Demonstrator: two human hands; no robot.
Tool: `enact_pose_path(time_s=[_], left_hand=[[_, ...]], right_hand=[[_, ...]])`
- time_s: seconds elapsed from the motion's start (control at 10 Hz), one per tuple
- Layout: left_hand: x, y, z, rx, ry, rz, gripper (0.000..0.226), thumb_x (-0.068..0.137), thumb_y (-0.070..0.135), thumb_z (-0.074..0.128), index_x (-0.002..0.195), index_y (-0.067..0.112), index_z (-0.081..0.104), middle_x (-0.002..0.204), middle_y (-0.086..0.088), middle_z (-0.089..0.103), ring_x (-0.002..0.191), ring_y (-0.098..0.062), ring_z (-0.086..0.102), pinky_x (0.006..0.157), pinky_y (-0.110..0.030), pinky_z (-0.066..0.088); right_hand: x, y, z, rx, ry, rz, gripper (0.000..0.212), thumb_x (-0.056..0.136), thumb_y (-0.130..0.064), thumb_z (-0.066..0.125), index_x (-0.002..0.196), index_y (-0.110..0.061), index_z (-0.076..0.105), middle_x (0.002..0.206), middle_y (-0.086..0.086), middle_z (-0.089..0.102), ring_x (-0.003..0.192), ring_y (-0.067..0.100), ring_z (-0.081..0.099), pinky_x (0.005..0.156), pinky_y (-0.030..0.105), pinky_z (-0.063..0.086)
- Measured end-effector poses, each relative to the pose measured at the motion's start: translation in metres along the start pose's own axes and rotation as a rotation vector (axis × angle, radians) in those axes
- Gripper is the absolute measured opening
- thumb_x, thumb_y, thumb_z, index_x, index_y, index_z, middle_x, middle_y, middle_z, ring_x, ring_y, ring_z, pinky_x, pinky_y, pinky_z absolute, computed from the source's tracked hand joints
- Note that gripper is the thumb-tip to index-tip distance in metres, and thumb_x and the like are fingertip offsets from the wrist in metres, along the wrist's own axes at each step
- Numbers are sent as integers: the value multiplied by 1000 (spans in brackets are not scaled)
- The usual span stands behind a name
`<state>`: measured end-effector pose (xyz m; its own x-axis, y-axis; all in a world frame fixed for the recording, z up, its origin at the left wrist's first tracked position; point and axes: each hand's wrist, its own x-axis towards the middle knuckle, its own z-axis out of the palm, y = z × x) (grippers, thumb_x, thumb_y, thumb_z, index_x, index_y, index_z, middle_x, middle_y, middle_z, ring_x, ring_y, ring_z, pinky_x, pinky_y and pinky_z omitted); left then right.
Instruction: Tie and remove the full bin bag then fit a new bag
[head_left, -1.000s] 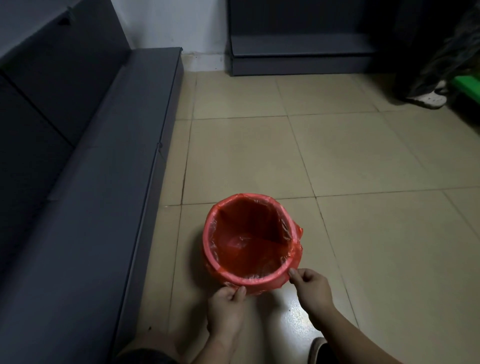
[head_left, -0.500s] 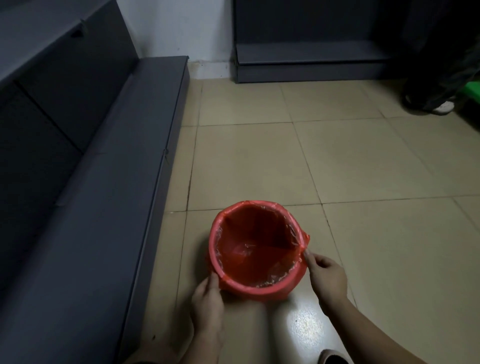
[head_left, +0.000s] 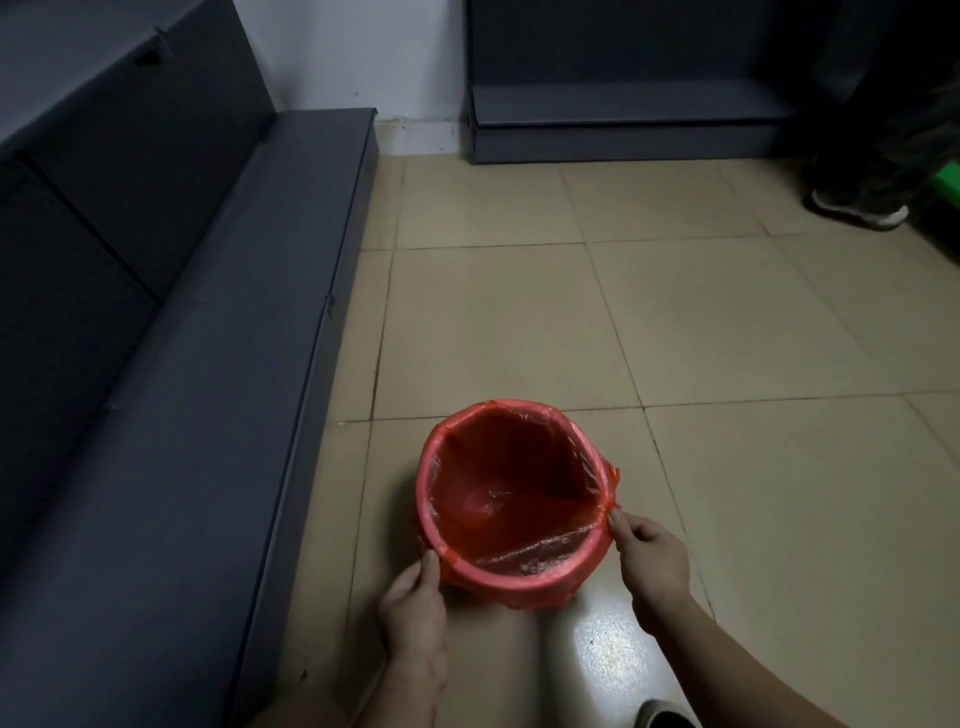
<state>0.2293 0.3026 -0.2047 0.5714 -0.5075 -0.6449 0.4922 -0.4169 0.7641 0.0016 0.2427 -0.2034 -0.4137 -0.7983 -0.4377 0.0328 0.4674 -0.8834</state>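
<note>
Right grip (head_left: 652, 556): thumb and fingertips pinched on the folded-over edge of the thin red translucent plastic bin bag (head_left: 524, 558), at the right side of the rim. Left grip (head_left: 413, 597): thumb laid against the bag's overhang at the near-left of the rim, fingers curled under and behind; closed on the film or only pressed to it — could not tell. Both forearms reached in from the bottom edge of the view, bare.

Bag fitted inside the small round red plastic bin (head_left: 511, 499), its mouth turned out and down over the rim all the way round, with a loose flap bunched at the right. Film wrinkled and shiny along the near inner wall, smoother and darker toward the far wall. Interior looked empty down to a crumpled patch at the bottom.

Bin stood upright on the beige tiled floor (head_left: 727, 338), near the bottom centre, just below a grout line. A bright glare spot on the tile between the two wrists. Just beside the bin on the left, a long low dark grey bench (head_left: 208, 415) ran along the wall, not touching it. A second dark grey low unit (head_left: 623, 119) sat against the far wall, well apart. At the far right, a dark trouser leg and a pale shoe (head_left: 857, 208) of another person. At the bottom edge, the toe of a shoe (head_left: 662, 717).
</note>
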Motion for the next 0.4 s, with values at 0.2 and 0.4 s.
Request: enact_pose_path(time_s=[0.2, 0.4], left_hand=[[-5, 5, 1, 23, 0, -14, 32, 95, 12, 66, 120, -8, 67, 102, -13, 72, 92, -23, 62, 91, -35, 47], [-8, 17, -7, 150, 127, 31, 25, 94, 18, 68, 91, -5, 77, 80, -19, 73, 88, -37, 67, 82, -44, 51]], right_hand=[[-3, 1, -1, -5, -24, -24, 12, 90, -22, 72, 80, -23, 79, 81, -8, 79, 78, 3, 69, 70, 21, 48], [-9, -11, -8, -152, 31, 1, 13, 87, -35, 75, 90, -24, 79, 88, -11, 78, 88, 7, 69, 75, 26, 49]])
